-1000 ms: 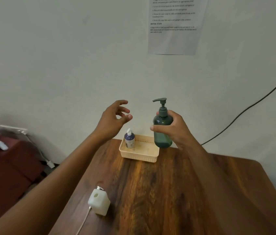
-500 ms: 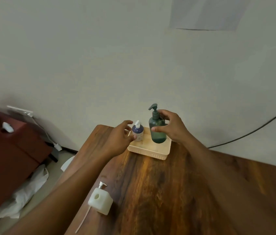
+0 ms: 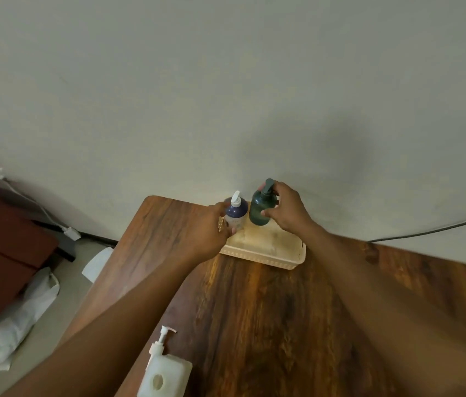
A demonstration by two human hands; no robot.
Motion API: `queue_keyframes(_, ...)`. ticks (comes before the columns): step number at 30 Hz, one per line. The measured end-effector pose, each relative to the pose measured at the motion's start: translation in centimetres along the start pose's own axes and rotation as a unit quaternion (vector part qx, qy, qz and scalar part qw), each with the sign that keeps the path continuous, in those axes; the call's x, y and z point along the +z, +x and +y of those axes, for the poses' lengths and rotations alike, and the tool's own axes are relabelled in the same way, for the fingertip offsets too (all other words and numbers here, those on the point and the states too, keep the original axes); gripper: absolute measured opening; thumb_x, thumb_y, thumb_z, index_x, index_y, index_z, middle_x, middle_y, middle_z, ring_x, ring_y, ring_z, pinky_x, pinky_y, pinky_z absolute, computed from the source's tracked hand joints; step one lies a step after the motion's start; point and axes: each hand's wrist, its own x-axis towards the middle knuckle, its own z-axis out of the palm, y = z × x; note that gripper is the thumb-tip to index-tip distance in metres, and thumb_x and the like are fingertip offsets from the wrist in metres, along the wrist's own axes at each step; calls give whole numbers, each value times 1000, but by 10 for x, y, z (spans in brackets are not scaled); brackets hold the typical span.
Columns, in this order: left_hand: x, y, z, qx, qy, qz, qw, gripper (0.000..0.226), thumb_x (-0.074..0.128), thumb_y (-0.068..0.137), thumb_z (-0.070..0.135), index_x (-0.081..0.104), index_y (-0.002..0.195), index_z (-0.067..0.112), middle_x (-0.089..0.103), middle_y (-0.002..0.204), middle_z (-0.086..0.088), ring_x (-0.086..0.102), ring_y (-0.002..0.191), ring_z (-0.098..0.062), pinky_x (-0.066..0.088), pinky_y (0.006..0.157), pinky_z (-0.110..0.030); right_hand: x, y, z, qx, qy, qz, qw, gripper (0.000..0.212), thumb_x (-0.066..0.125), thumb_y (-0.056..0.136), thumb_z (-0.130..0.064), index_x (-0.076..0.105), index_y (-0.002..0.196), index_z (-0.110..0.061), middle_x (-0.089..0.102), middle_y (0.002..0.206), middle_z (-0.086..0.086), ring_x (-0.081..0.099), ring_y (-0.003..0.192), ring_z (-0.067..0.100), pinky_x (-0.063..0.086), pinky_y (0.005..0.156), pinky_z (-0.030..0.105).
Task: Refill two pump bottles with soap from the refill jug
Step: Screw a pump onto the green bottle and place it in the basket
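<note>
I am closing my left hand (image 3: pixel 209 230) round the purple bottle (image 3: pixel 236 214) and my right hand (image 3: pixel 286 210) round the green bottle (image 3: pixel 260 209); lifting both upright clears the tray (image 3: pixel 266 253) cleanly.

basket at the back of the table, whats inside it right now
In the basket: a small purple bottle with a white pump, gripped by the left hand, and a dark green pump bottle held by the right hand. The near floor is bare; both bottle bases are hidden.
</note>
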Motion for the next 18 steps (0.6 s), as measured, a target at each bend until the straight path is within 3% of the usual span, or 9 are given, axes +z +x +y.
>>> queue_keyframes(6, 17, 13, -34, -8, -13, -9, 1000, 53, 74, 92, 25, 52, 141, 23, 59, 128, 4, 58, 119, -21, 49, 101, -39, 37, 22, 31, 16, -39, 11, 999, 62, 87, 73, -1, 63, 127, -20, 64, 128, 4, 58, 114, 19, 38, 88, 24)
queue_keyframes(9, 23, 13, -48, -15, -20, -21, 999, 55, 71, 95, 23, 49, 145, 21, 58, 134, 0, 54, 120, -15, 43, 97, -31, 51, 26, 46, 20, -49, 19, 998, 61, 85, 74, 1, 63, 128, -19, 62, 130, 6, 58, 119, 23, 43, 93, 26)
queue_keyframes(12, 27, 14, -59, -27, -18, -30, 999, 56, 70, 97, 23, 48, 148, 16, 58, 139, -4, 54, 126, -20, 40, 98, -30, 62, 26, 58, 19, -52, 23, 998, 63, 84, 75, 2, 62, 130, -18, 62, 131, 7, 57, 123, 24, 45, 102, 31)
queue_keyframes(18, 27, 13, -72, -34, -29, -29, 999, 52, 70, 97, 25, 51, 145, 18, 59, 134, 6, 53, 118, -10, 40, 90, -22, 71, 30, 72, -8, -61, 36, 997, 63, 85, 76, -1, 59, 132, -16, 59, 133, 5, 55, 124, 24, 43, 101, 29)
